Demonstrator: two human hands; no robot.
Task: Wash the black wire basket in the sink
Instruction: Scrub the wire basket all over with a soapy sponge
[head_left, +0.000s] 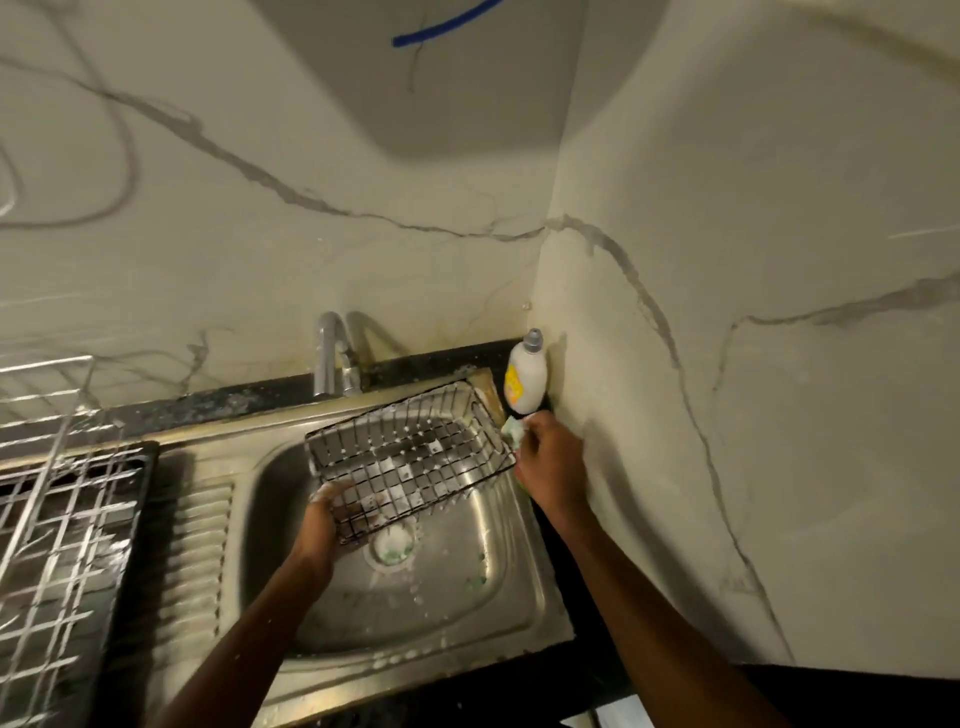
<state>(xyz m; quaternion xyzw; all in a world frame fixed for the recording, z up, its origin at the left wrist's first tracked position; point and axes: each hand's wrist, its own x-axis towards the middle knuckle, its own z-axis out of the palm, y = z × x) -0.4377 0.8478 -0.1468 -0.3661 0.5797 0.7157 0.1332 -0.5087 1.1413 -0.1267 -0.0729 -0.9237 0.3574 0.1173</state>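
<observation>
The stainless steel sink (457, 597) is lying under the black wire basket (410, 457), which is hanging tilted over the bowl, its long axis running from near-left up to far-right. The left hand (324, 525) is gripping its near-left corner, fingers curled round the wire. Just beside the far-right end, the right hand (550, 462) is pinching a pale green sponge (514, 431), nearer the dish soap bottle (525, 376).

We could not see the left hand's (321, 525) fingers where they went under the black wire basket (410, 460). The sponge (514, 431) showed only a pale corner past the right hand (551, 463). The dish rack (57, 499) ran off the left edge, and the bottle's (525, 376) yellow label was too blurred to read.
</observation>
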